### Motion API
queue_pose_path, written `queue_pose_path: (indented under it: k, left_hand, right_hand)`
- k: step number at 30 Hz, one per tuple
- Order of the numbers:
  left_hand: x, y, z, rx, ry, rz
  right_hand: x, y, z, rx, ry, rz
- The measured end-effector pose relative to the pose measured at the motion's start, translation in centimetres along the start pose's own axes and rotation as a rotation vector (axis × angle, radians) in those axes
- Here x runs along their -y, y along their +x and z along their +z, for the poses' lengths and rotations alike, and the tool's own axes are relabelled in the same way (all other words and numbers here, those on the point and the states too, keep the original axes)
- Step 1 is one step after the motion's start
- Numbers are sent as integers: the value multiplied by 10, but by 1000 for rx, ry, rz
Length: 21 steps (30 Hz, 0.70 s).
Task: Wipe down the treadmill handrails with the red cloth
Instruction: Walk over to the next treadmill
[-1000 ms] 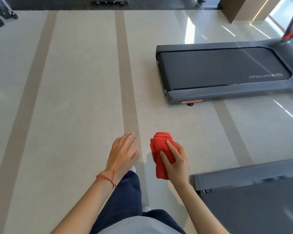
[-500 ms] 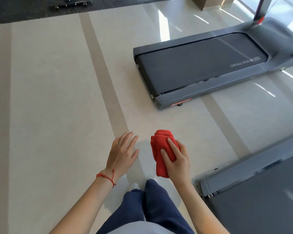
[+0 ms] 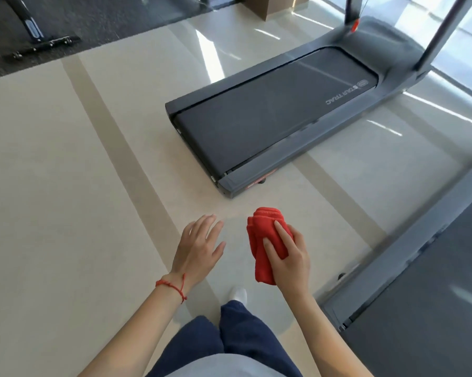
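Between treadmills (image 3: 270,126), right hand (image 3: 292,257) grips red cloth (image 3: 262,240).

The view has swung toward the treadmill (image 3: 273,118), its uprights (image 3: 441,31) now showing; a white shoe (image 3: 239,295), perhaps mid-step, has come forward.

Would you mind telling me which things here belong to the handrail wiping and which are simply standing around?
Part of the job:
- red cloth, gripped in the right hand
- treadmill ahead, with its dark uprights; handrails out of frame
- left hand, holding nothing

Just standing around:
- second treadmill at the right edge
- black equipment base on the dark mat
- brown box
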State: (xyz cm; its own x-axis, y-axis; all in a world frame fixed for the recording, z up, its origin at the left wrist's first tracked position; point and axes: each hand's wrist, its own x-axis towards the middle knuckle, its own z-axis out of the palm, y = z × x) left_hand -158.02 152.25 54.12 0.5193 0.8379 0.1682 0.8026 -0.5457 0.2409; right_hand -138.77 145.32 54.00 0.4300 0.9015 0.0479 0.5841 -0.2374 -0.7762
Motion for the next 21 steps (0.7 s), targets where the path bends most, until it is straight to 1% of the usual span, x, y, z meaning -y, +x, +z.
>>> queue_pose_path:
  k: [7, 11, 17, 21]
  left_hand:
    - [-15, 77, 11, 23, -12, 198]
    - [-22, 121, 19, 96, -36, 324]
    - [-28, 184, 34, 130, -103, 547]
    - [-35, 222, 43, 164, -121, 664]
  right_hand:
    - [-14, 35, -18, -159, -11, 147]
    - [-21, 44, -25, -247, -7, 223]
    - [-23, 65, -34, -453, -10, 390]
    - [-20, 82, -38, -545, -6, 456]
